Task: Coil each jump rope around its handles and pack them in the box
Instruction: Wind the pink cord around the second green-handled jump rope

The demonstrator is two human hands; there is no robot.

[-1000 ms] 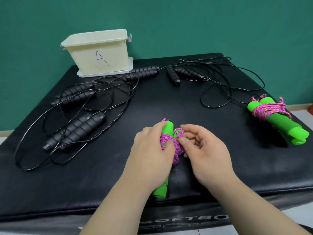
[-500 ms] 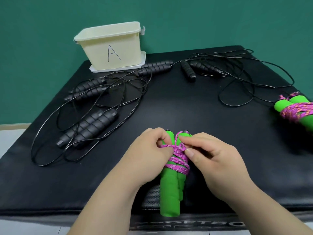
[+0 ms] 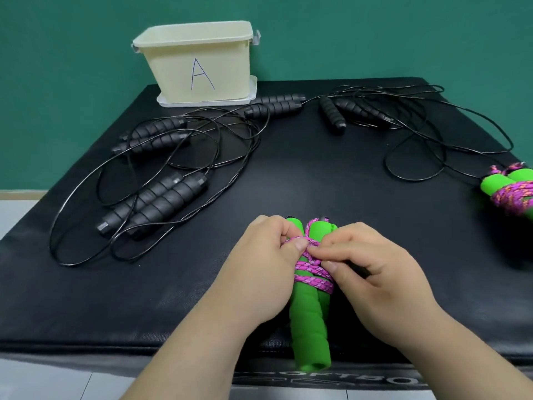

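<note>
The green jump rope (image 3: 310, 319) lies in the lower centre of the frame, near the front edge of the black mat (image 3: 317, 174). Its two bright green foam handles sit side by side, pointing away from the person, with their near ends reaching over the mat's edge. A pink cord (image 3: 313, 277) flecked with paler pink is wound in several turns round the upper half of the handles, and a small loop of it stands up between the far handle tips.

The left hand (image 3: 259, 272) grips the handles from the left, fingers curled round them and the thumb pressing on the top turns. The right hand (image 3: 380, 281) comes from the right, its thumb and forefinger pinching the cord at the wrap and its other fingers curled.

At the right edge of the frame a second green rope (image 3: 510, 192) lies on the mat, already bound with pink cord. Four black jump ropes (image 3: 155, 206) with ribbed foam handles are spread over the left and far parts of the mat, their thin cords in loose, tangled loops. In the upper left the cream box (image 3: 199, 62), marked with a blue letter A, stands on its lid (image 3: 207, 101) at the mat's far edge, before a green wall (image 3: 375, 36).
</note>
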